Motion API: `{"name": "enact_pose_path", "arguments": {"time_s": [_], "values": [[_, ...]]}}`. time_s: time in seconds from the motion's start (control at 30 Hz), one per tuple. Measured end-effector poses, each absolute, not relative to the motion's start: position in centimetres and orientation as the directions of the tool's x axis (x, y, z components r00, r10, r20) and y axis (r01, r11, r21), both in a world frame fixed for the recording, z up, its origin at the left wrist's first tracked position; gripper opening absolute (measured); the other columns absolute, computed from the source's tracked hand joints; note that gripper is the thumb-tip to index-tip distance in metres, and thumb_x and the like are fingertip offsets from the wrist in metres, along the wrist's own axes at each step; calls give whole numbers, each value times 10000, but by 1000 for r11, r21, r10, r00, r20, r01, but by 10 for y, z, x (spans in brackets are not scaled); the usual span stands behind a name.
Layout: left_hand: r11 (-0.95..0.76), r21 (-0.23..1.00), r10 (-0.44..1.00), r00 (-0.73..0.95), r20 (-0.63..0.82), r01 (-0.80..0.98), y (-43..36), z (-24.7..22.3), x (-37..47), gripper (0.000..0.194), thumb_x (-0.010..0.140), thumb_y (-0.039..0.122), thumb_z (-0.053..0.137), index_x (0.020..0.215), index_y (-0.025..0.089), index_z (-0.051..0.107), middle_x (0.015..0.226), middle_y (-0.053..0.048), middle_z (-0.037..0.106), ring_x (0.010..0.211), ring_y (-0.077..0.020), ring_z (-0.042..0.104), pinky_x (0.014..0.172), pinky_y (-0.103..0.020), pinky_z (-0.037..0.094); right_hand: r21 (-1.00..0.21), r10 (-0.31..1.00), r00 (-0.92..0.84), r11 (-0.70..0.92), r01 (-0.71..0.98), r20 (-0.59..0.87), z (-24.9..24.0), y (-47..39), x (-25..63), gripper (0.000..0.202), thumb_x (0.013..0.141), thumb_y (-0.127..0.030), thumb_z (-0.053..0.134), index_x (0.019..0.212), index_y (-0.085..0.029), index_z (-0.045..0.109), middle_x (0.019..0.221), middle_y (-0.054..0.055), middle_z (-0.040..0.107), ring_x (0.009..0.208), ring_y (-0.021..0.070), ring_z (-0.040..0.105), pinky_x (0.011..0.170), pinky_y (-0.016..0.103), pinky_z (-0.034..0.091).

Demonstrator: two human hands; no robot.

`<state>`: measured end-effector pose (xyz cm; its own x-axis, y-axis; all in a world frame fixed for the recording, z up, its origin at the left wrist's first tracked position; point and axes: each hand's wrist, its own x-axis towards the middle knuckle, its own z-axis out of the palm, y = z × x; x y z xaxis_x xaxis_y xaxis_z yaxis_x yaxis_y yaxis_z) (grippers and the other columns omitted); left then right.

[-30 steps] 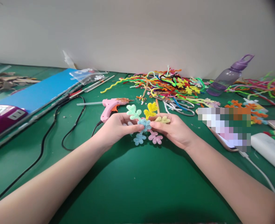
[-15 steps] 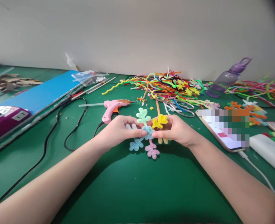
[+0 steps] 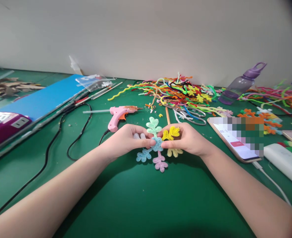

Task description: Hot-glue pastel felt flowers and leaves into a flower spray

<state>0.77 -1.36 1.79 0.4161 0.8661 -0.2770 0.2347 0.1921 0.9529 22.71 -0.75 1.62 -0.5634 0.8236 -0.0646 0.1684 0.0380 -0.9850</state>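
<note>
A snowflake of pipe cleaners is held up between my two hands, just above the green table. Mint, bright yellow, pale yellow, pink, blue and white arms spread from its blue flower-shaped middle. My left hand pinches it from the left, thumb against the blue centre, partly covering the white arm. From the right, my right hand grips it with the thumb at the centre's edge, and its fingers are behind the yellow arms. Beyond my left hand lies a pink glue gun with a clear glue stick in its back.
Loose pipe cleaners are heaped at the back, with scissors in front. At right are a purple bottle, a phone on a cable, and a white power bank. A purple power strip and blue board lie left.
The snowflake has tilted slightly in my hands, its lower arms shifting a little down and left. More of the pale yellow arm shows below my right thumb. Both hands keep their hold.
</note>
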Motion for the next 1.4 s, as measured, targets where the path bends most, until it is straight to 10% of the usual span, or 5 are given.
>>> {"name": "enact_pose_path", "arguments": {"time_s": [0.83, 1.1, 1.4], "values": [[77, 943, 916, 352, -195, 323, -18, 18, 11, 224, 615, 334, 790, 768, 179, 737, 647, 22, 647, 558, -81, 506, 494, -174, 366, -954, 879, -468, 55, 294, -94, 14, -11, 221, 264, 616, -315, 795, 808, -172, 684, 681, -14, 601, 598, 98, 517, 540, 214, 421], [148, 978, 933, 307, -187, 146, -16, 15, 10, 460, 571, 345, 829, 972, 179, 677, 880, -31, 720, 801, -174, 655, 735, -277, 522, -955, 918, -396, 104, 276, -14, 9, -10, 222, 255, 645, -349, 772, 804, -173, 680, 660, -16, 602, 571, 95, 499, 522, 219, 398], [69, 988, 922, 370, -115, 137, -14, 8, 9, 270, 651, 331, 787, 869, 191, 712, 894, -8, 733, 884, -183, 659, 810, -272, 513, -971, 948, -318, 95, 217, 22, 3, -13, 217, 264, 668, -363, 766, 834, -190, 657, 733, -9, 619, 627, 104, 538, 571, 222, 436]]}}
